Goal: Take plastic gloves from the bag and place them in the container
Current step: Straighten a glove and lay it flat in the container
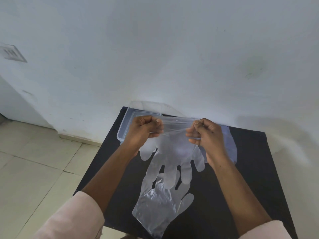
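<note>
Both hands — left hand [144, 129] and right hand [203, 131] — pinch the cuff of a plastic glove [174, 152], hanging above the table [250, 169]. Keep the cuff taut; lower it into the container [123, 128] just behind.

A plain room indoors, most likely in a home. A small black desk [250, 169] stands pushed against a bare, scuffed white wall [155, 49]. Left of the desk lies a floor of pale beige tiles [34, 169]. On the wall, up and far left of the desk, sits a switch plate [12, 52].
</note>
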A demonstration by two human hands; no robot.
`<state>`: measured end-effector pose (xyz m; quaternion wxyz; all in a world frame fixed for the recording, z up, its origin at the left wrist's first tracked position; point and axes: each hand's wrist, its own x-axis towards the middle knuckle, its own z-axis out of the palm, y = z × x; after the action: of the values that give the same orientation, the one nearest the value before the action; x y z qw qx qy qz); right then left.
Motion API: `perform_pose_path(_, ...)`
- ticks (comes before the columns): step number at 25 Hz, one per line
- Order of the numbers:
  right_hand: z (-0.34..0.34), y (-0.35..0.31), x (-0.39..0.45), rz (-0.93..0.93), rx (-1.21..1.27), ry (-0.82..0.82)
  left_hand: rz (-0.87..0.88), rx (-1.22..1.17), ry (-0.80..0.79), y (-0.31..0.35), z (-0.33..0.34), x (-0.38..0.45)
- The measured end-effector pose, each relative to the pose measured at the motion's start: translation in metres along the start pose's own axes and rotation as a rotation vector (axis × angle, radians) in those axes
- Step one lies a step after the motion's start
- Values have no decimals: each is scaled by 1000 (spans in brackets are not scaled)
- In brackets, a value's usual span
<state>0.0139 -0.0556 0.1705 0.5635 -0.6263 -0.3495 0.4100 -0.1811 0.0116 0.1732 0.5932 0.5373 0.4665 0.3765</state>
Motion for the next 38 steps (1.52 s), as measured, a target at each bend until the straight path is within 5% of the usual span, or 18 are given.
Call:
perform_pose_path(21, 203, 25, 229, 131, -170, 173, -162, -16, 30, -16, -147, 259)
perform_pose_path(25, 208, 16, 254, -33, -282, 220, -66, 48, 80, -3, -148, 284)
perform_pose_path(32, 204, 0, 226, -436, -191, 281, 363, 86, 53, 11, -148, 264)
perform_pose_path(38, 200, 89, 174, -364, -367, 148, 254, 213, -71, -94, -167, 236)
